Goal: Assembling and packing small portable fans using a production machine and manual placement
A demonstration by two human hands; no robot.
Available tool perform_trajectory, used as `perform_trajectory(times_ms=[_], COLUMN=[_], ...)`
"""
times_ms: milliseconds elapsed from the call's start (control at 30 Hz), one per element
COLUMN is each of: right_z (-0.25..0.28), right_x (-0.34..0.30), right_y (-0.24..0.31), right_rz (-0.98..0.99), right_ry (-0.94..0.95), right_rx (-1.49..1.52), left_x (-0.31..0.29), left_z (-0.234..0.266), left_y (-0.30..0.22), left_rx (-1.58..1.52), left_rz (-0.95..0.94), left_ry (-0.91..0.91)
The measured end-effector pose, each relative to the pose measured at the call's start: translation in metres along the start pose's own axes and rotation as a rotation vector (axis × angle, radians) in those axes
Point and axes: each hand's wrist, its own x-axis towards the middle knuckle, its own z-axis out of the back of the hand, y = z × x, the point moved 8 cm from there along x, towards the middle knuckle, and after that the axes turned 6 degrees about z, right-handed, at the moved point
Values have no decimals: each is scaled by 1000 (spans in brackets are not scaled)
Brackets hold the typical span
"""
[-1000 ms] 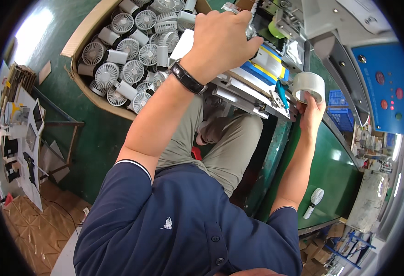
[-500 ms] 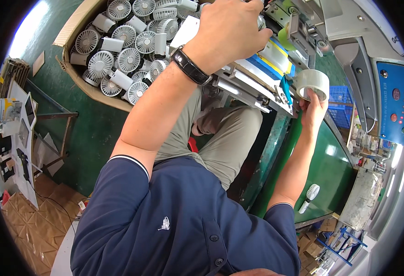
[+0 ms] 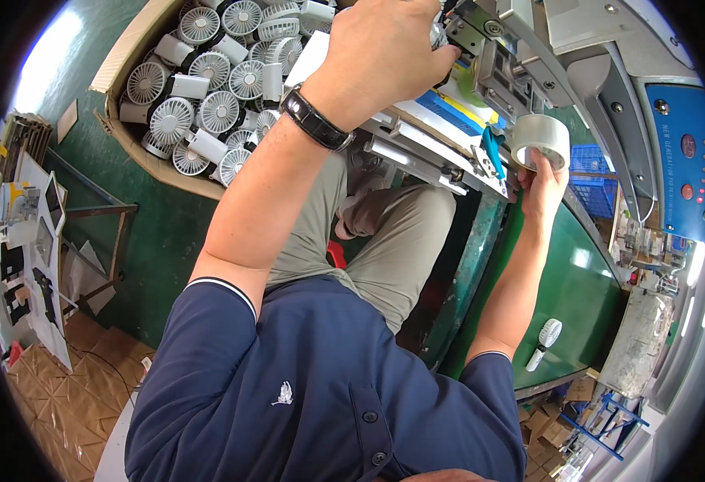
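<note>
Tape roll (image 3: 540, 141), clear, clamped in right hand (image 3: 542, 186) beside machine head (image 3: 503, 56); left hand (image 3: 384, 50) closed at the mechanism, contents hidden: pinch risk, roll may slip off counter (image 3: 577, 281).

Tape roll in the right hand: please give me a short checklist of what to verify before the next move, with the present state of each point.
1. Right hand grips the clear tape roll: ok, fingers reach up around its lower side.
2. Left hand steady on the metal fixture: ok, fingers are closed at its edge.
3. What the left fingers pinch: cannot tell, it is hidden.
4. Loose tape end found: cannot tell.
5. Box of white fans within the left arm's reach: ok, probably.
</note>
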Motion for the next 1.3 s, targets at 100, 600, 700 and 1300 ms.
perform_trajectory(times_ms=[100, 600, 700, 1300], right_z=[0, -2, -2, -31], right_x=[1, -5, -10, -15], right_y=[0, 11, 23, 35], right_rz=[-3, -34, 18, 11], right_ry=[8, -28, -50, -25], right_rx=[-10, 31, 155, 44], left_x=[1, -9, -13, -12], left_z=[3, 16, 23, 29], left_y=[-3, -2, 2, 18], left_rx=[6, 114, 30, 53], left_rz=[-15, -49, -34, 15], left_ry=[-19, -182, -170, -191])
